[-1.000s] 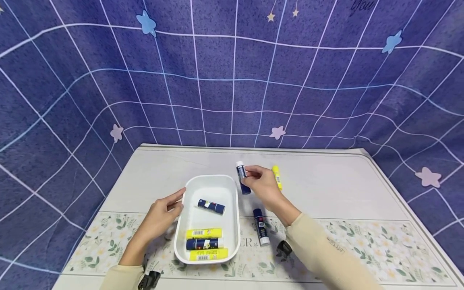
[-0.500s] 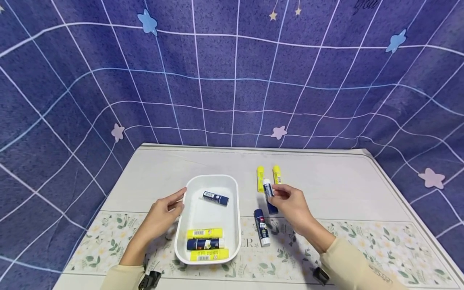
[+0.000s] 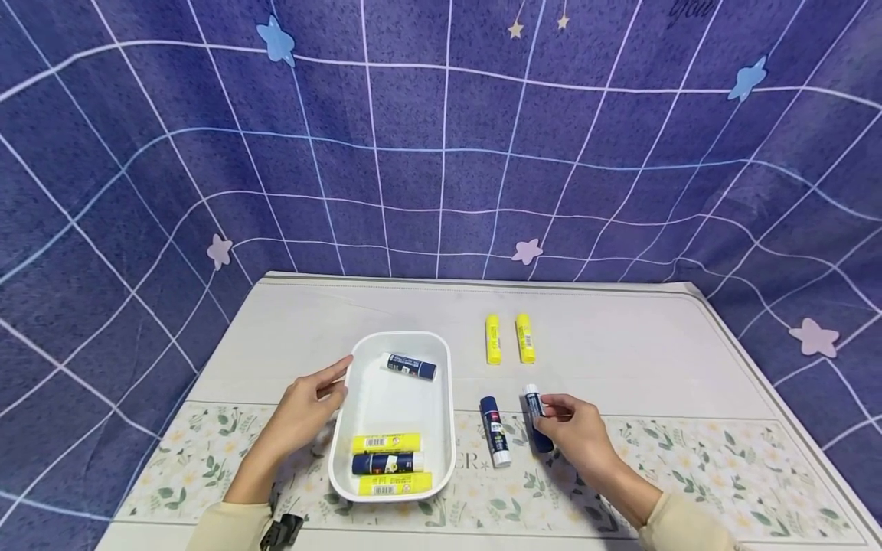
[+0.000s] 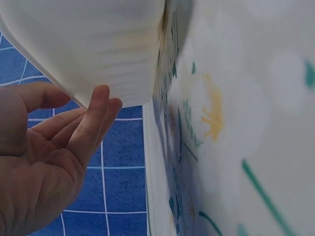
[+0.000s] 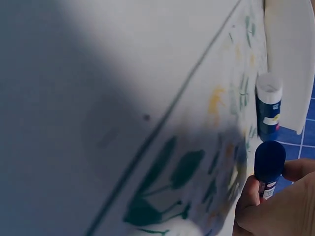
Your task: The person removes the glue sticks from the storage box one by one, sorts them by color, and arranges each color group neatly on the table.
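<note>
My right hand (image 3: 582, 436) pinches a dark blue glue stick (image 3: 534, 409) with a white end, low over the flowered band of the mat, right of the tray. In the right wrist view the blue end of this glue stick (image 5: 269, 160) shows between thumb and finger. Another blue glue stick (image 3: 494, 432) lies just to its left. My left hand (image 3: 303, 413) touches the left side of the white tray (image 3: 451, 413); in the left wrist view its fairly straight fingers (image 4: 91, 123) lie against the outer wall.
Inside the tray lie a blue glue stick (image 3: 409, 366) at the far end and, nearer, a yellow glue stick (image 3: 386, 442), a blue glue stick (image 3: 388, 463) and another yellow glue stick (image 3: 395, 484). Two yellow glue sticks (image 3: 493, 340) lie behind on the mat. A purple curtain (image 3: 441, 153) hangs behind.
My right hand has carried the glue stick from beside the tray's far right side rightward and nearer, uncovering the yellow glue sticks. The blue glue stick at the tray's far end has rolled farther back.
</note>
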{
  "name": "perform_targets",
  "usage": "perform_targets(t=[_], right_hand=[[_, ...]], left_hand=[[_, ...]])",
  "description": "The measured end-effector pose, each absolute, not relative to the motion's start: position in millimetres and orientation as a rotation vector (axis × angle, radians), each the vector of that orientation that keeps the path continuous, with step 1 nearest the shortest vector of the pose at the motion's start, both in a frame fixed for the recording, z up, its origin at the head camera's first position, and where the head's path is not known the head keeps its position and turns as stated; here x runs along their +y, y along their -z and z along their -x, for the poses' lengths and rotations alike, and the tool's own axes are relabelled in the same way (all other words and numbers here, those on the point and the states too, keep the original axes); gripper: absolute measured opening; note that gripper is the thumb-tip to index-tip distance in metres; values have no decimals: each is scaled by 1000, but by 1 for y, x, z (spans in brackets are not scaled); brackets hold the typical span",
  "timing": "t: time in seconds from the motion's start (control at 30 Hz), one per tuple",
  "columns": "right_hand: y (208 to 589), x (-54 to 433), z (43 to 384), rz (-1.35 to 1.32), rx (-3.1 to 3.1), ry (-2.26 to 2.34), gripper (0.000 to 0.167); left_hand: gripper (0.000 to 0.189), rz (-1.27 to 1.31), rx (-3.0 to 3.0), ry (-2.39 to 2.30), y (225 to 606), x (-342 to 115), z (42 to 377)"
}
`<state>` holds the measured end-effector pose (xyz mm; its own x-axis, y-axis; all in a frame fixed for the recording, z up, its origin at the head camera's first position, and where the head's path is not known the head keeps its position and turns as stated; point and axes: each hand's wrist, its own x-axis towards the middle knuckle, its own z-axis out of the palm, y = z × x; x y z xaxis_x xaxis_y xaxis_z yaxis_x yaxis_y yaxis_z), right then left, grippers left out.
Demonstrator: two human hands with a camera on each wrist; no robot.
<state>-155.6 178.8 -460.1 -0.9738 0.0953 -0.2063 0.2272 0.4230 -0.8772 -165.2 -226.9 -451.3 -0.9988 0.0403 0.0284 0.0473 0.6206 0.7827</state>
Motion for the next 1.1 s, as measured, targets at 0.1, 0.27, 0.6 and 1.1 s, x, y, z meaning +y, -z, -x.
perform_targets(t=[0.1,0.27,0.6,1.1], right_hand=[[465,178,155,-282,2555,1575,39],[469,174,155,-270,2625,1498,37],[468,173,158,-260,2680,1425,38],[435,178,190,-151,2659,1594,45]], left_hand=[[51,81,-2821,1373,452,-227,166],[51,76,-2823,1382,453,-228,165],[50,82,-2820,1356,451,-228,165],[51,85,-2835,1369,451,-224,165]])
